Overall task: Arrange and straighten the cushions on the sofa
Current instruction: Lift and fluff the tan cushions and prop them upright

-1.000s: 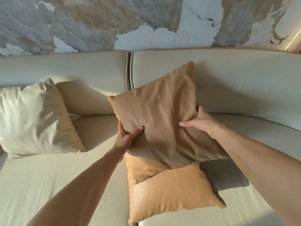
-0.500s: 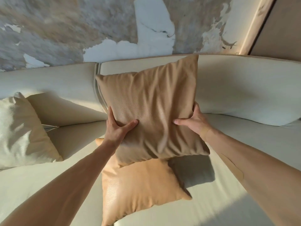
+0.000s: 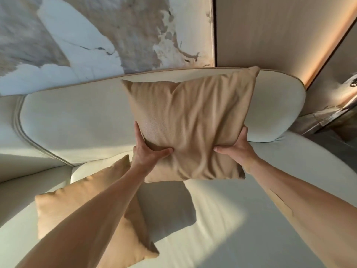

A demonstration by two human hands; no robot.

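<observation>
A tan cushion point(image 3: 193, 120) hangs in the air in front of the cream sofa's right backrest point(image 3: 77, 122). My left hand point(image 3: 148, 151) grips its lower left edge, thumb on the front. My right hand point(image 3: 237, 149) grips its lower right edge. The cushion is upright, slightly creased, and clear of the seat, casting a shadow below. A second, lighter orange cushion point(image 3: 77, 198) lies flat on the seat point(image 3: 241, 219) at the lower left, partly hidden by my left forearm.
The sofa's rounded right end point(image 3: 286, 113) is just right of the held cushion. Beyond it stand a wood-panelled wall point(image 3: 270, 35) and a shiny side table point(image 3: 332, 117). A marble-patterned wall point(image 3: 96, 35) rises behind the backrest.
Both hands have lifted the tan cushion off the orange one and carried it to the right along the sofa. The cream cushion at the left has left the view.
</observation>
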